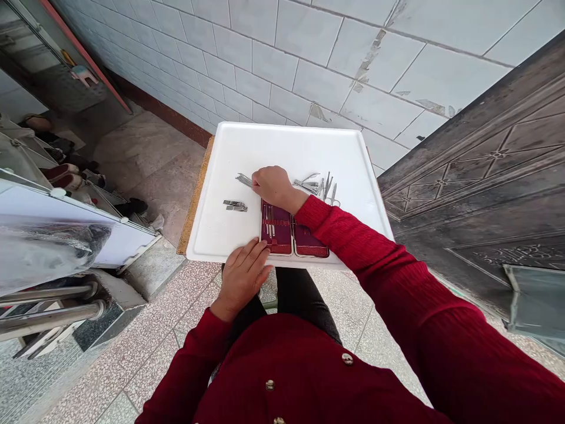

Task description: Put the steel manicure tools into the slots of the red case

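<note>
Your left hand [242,272], fingers outstretched, likely steadies the case [311,249]; your right hand [272,185] curls at the tools [244,179], grip unreadable.

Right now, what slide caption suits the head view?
Left hand touching an open case, right hand at silver tools on a white tray.

The burgundy case [311,251] lies open, holding slim tools [270,228].
</note>
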Demonstrator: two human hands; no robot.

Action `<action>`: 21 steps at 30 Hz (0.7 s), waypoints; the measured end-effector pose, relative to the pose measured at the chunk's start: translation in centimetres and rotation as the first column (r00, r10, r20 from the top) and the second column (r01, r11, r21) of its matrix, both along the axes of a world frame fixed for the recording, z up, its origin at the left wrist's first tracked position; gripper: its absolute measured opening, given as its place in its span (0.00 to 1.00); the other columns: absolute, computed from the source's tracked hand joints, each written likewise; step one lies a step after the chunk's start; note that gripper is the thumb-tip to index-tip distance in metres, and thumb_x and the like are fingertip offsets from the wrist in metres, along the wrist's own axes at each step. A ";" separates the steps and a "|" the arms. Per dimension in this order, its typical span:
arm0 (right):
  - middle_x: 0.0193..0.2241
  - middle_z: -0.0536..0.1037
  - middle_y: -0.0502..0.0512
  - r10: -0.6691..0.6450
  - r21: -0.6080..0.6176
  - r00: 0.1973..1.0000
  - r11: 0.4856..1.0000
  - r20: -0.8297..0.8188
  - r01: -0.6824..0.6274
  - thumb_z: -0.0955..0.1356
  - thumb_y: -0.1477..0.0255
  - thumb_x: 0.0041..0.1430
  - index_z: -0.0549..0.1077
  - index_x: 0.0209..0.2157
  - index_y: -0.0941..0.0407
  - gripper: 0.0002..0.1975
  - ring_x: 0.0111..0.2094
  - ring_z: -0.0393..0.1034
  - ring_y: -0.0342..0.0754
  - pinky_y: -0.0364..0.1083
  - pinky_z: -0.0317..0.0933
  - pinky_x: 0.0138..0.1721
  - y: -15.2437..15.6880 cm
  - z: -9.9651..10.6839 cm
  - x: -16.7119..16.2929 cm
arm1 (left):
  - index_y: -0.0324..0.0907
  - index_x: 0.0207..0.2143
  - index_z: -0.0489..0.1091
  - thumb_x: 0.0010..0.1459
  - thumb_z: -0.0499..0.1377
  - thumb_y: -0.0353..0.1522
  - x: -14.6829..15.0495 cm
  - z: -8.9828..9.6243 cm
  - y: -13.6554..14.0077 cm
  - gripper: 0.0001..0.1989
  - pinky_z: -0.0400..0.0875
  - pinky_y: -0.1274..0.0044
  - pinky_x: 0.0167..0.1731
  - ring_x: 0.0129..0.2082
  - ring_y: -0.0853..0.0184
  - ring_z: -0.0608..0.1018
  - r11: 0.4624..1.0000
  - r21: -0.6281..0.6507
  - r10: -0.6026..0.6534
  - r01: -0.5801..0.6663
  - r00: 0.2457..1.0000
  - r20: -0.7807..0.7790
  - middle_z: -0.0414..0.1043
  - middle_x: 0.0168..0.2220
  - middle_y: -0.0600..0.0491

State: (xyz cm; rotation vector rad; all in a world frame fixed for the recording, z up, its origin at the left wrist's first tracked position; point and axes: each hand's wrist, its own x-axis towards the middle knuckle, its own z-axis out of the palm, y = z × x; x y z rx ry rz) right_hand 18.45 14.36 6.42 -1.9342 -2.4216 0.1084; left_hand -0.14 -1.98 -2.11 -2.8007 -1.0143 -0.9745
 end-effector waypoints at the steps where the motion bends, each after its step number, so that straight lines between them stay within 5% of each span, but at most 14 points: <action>1: 0.41 0.83 0.65 0.002 -0.002 1.000 1.000 0.008 -0.002 0.63 0.76 0.69 0.80 0.41 0.61 0.12 0.40 0.75 0.56 0.49 0.55 0.36 0.1 -0.1 -0.1 | 0.42 0.59 0.72 0.71 0.58 0.34 0.0 0.0 0.0 0.17 0.68 0.65 0.59 0.63 0.57 0.76 1.000 -0.005 -0.001 0.001 1.000 -0.001 0.78 0.58 0.45; 21: 0.41 0.82 0.71 -0.032 -0.032 0.999 0.999 -0.007 0.031 0.65 0.79 0.62 0.80 0.47 0.62 0.14 0.43 0.76 0.63 0.55 0.66 0.42 2.6 -0.2 -1.6 | 0.41 0.57 0.73 0.71 0.58 0.34 0.1 0.4 0.0 0.15 0.69 0.65 0.59 0.62 0.56 0.76 1.000 0.018 -0.002 0.002 1.000 0.005 0.79 0.58 0.45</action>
